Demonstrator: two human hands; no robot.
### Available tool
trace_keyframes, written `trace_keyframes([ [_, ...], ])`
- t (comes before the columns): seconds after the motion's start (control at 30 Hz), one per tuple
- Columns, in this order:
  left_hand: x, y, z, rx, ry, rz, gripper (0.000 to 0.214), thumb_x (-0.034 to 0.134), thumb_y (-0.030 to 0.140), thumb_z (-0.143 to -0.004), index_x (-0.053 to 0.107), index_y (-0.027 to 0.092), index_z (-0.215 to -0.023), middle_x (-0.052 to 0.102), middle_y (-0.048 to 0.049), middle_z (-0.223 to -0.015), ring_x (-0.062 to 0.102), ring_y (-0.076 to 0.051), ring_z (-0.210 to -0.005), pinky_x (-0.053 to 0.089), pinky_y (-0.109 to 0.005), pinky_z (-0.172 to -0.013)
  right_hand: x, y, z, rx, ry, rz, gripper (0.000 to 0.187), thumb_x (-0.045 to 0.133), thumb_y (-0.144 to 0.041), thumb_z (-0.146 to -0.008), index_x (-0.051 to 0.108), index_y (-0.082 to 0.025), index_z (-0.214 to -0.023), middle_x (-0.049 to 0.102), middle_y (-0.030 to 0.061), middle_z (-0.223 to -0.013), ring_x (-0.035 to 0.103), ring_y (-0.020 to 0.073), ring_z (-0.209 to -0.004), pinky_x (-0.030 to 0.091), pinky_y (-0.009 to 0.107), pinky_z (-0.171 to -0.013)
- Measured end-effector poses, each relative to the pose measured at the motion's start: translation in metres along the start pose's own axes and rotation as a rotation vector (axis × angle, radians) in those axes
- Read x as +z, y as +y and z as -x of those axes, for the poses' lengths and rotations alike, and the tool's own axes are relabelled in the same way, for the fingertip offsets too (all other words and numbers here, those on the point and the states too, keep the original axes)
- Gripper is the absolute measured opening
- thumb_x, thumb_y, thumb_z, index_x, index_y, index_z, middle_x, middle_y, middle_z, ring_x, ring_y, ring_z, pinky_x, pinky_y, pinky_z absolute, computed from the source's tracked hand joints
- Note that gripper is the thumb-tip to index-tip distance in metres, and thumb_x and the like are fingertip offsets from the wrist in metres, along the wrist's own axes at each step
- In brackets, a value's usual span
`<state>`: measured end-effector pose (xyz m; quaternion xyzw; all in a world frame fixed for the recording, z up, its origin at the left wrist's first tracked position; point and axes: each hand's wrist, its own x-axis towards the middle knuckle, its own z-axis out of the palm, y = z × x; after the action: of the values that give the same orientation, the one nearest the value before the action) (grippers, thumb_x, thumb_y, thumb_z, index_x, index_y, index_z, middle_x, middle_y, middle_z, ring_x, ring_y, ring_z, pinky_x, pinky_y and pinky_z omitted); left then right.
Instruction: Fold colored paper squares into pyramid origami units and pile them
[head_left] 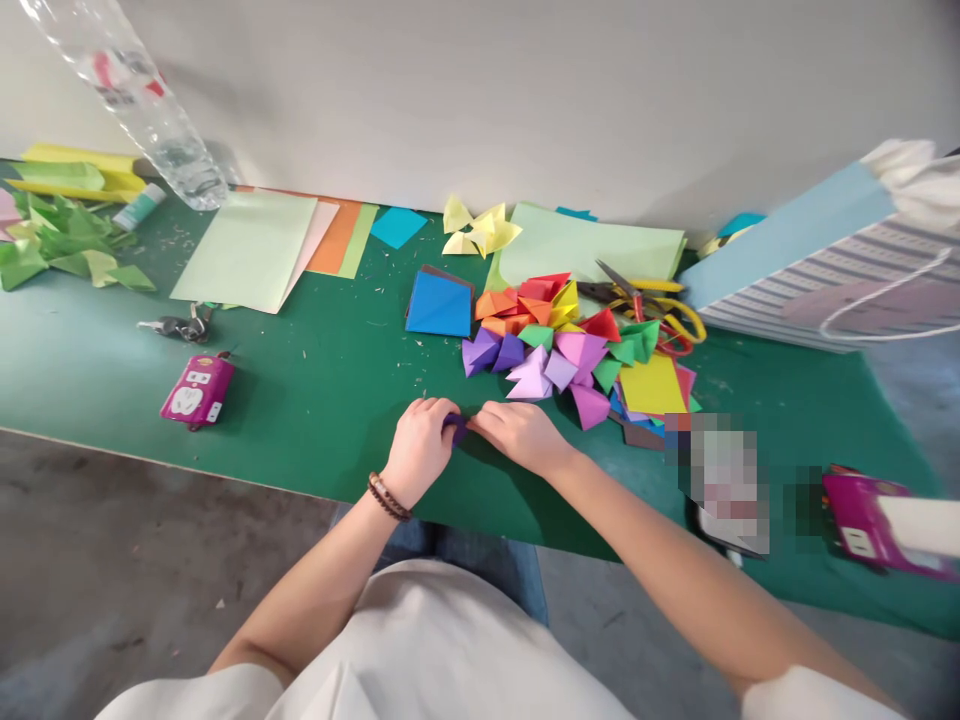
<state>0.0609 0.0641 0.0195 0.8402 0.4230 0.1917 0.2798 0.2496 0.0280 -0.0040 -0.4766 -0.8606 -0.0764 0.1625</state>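
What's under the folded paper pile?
The folded paper pile hides most of what lies beneath; flat colored paper sheets stick out at the right edge, a yellow one on top.

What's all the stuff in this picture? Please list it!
table: one, green, under everything
paper pyramids: many, purple, orange, red, green, middle pile
yellow folds: few, pale yellow, back
green folds: many, green, far left
paper sheets: several, pale green, orange, pink, back
paper stack: one, blue, left of pyramids
scissors: some, yellow and red, right of pyramids
power sockets: two, magenta, left and right
plastic bottle: one, clear, top left
paper bag: one, blue striped, right
purple paper: one, purple, between hands
left hand: one, bracelet on wrist, pinching paper
right hand: one, bare, pinching paper
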Motion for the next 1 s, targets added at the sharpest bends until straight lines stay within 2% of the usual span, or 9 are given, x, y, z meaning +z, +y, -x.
trace_keyframes([
  [0.3,0.001,0.0,0.001,-0.017,0.012,-0.001,0.018,0.055,0.006,-0.082,0.061,0.02,-0.09,0.067,-0.0031,-0.089,0.059,-0.021,-0.087,0.048,-0.035,-0.084,0.001,-0.004,0.003,-0.047,0.03,0.018,0.033,0.041,-0.019,-0.098,0.06,-0.017,-0.073,0.053,0.001,-0.064,0.048,0.013,-0.06,0.03,0.028,-0.057],
  [0.6,0.001,0.0,0.002,-0.014,0.011,0.008,0.017,0.054,0.007,-0.083,0.062,0.02,-0.09,0.068,-0.0029,-0.089,0.059,-0.02,-0.086,0.048,-0.034,-0.082,0.002,-0.005,0.004,-0.051,0.047,0.033,0.034,0.04,-0.02,-0.098,0.058,-0.018,-0.069,0.051,0.0007,-0.064,0.046,0.0128,-0.059,0.029,0.028,-0.057],
  [1.0,0.001,-0.001,0.002,-0.012,0.015,0.014,0.018,0.054,0.006,-0.083,0.061,0.02,-0.091,0.067,-0.0029,-0.089,0.059,-0.02,-0.087,0.048,-0.033,-0.083,-0.007,-0.011,0.002,0.01,-0.067,0.005,0.031,0.042,-0.02,-0.097,0.06,-0.018,-0.073,0.053,0.0012,-0.067,0.048,0.0119,-0.06,0.028,0.027,-0.056],
])
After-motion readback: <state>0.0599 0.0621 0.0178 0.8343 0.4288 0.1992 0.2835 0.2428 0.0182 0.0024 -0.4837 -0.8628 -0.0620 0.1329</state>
